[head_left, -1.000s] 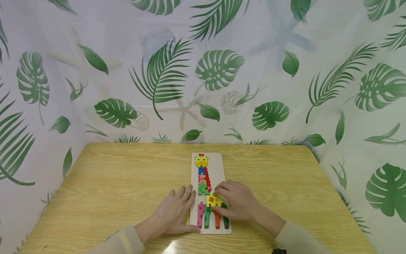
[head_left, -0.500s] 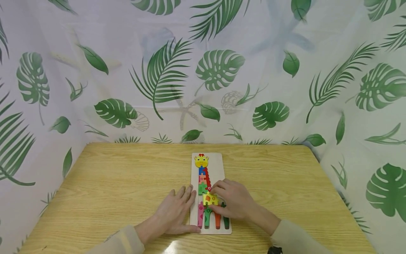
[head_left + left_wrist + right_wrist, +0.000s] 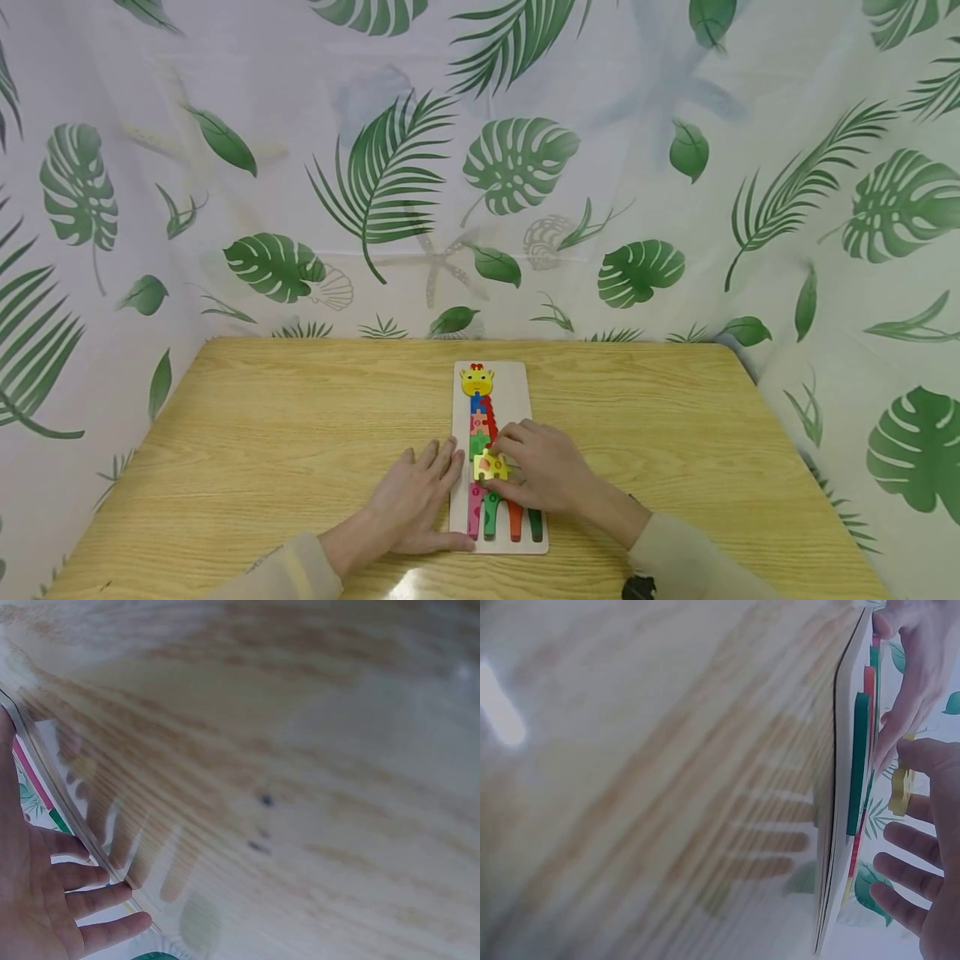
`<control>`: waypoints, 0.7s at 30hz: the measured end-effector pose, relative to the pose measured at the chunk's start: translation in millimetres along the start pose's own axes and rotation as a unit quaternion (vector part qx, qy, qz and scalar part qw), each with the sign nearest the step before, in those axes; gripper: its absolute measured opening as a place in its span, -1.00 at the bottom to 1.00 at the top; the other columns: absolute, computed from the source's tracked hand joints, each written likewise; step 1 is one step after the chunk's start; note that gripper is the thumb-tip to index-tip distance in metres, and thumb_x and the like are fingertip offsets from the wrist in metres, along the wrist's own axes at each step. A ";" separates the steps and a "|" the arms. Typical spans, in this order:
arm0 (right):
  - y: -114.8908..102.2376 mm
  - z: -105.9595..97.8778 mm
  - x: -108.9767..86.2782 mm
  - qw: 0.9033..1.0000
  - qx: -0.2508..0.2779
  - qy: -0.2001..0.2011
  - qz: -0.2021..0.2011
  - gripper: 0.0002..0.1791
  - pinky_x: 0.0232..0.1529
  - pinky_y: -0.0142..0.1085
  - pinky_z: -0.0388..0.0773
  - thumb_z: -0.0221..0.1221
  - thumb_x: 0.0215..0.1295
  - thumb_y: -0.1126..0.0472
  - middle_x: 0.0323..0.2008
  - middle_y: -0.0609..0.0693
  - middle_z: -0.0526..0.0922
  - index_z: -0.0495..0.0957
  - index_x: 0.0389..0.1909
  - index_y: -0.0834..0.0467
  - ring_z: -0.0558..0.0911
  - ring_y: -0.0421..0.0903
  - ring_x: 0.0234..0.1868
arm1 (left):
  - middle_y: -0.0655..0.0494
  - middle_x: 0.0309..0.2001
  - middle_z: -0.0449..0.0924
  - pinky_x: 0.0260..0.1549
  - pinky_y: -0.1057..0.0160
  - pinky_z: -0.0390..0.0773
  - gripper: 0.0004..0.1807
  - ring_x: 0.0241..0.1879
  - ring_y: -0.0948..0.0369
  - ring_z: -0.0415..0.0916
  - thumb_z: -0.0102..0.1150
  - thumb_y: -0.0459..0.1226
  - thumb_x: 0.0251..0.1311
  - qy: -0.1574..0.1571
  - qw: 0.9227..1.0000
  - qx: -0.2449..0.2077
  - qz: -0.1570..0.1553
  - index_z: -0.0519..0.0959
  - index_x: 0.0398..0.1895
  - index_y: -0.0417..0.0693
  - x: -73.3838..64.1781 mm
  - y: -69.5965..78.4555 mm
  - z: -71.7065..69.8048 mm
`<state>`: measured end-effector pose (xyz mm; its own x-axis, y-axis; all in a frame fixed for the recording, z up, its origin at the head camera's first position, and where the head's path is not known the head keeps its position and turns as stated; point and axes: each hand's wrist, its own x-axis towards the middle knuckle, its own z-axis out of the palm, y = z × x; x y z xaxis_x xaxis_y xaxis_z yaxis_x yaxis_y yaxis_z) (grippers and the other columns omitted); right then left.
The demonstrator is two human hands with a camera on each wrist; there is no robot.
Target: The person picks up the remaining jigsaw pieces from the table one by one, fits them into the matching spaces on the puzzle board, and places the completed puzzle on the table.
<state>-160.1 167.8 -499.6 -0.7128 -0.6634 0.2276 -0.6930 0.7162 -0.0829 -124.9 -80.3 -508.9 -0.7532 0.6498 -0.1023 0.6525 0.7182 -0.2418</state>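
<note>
A pale puzzle board point(image 3: 513, 390) lies upright in the head view, bearing a giraffe built from coloured pieces. My right hand point(image 3: 551, 468) pinches a yellow puzzle piece point(image 3: 492, 467) between thumb and fingers, over the giraffe's body. From the right wrist, the yellow piece point(image 3: 901, 789) shows edge-on, raised off the board. My left hand point(image 3: 412, 505) lies flat along the board's left side, fingers straight, its thumb at the lower edge. Around the held piece are a green neck piece point(image 3: 477, 447), a pink leg point(image 3: 475, 512) and an orange leg point(image 3: 515, 523).
The wooden table point(image 3: 300, 417) reaches to a leaf-printed cloth point(image 3: 525, 275) at the back and sides. On the board's upper part are the yellow giraffe head point(image 3: 477, 382) and a red mane piece point(image 3: 491, 421). A dark green leg point(image 3: 535, 525) stands at the right.
My right hand has moved left with the yellow piece, from above the right legs toward the pink leg and the base of the neck. The left hand has stayed still.
</note>
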 end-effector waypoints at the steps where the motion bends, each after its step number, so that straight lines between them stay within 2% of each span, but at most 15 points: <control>1: 0.1 0.7 0.6 1.000 -0.003 -0.001 0.000 -0.59 -0.18 -0.40 0.63 0.38 0.25 -0.31 -0.08 -0.19 0.74 0.71 -0.11 -0.12 0.62 -0.22 -0.19 | -0.08 0.64 0.25 0.32 -0.04 0.60 0.35 0.52 0.01 0.41 -0.48 0.75 0.09 0.000 1.000 0.001 0.000 0.22 0.66 -0.04 -0.1 0.1 0.0; 9: -2.9 -0.6 5.6 1.000 -0.014 -0.003 -0.001 -0.56 -0.12 -0.35 0.68 0.37 0.26 -0.34 -0.09 -0.18 0.75 0.74 -0.10 -0.10 0.64 -0.21 -0.15 | -0.09 0.65 0.24 0.32 -0.04 0.60 0.34 0.52 0.00 0.41 -0.48 0.74 0.10 0.001 1.000 -0.004 0.001 0.22 0.66 -0.04 -0.3 0.2 1.2; 21: -3.8 4.7 9.7 0.999 -0.026 -0.038 0.014 -0.53 -0.08 -0.32 0.68 0.32 0.29 -0.38 -0.06 -0.15 0.74 0.73 -0.08 -0.10 0.64 -0.17 -0.08 | -0.09 0.65 0.22 0.33 -0.05 0.59 0.34 0.53 0.00 0.40 -0.48 0.74 0.10 -0.004 1.000 -0.009 0.000 0.21 0.66 -0.03 0.4 -0.1 1.6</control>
<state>-164.9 157.7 -501.7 -0.7396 -0.6557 0.1518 -0.6672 0.7439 -0.0376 -125.4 -80.5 -510.5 -0.7534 0.6484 -0.1096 0.6543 0.7225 -0.2235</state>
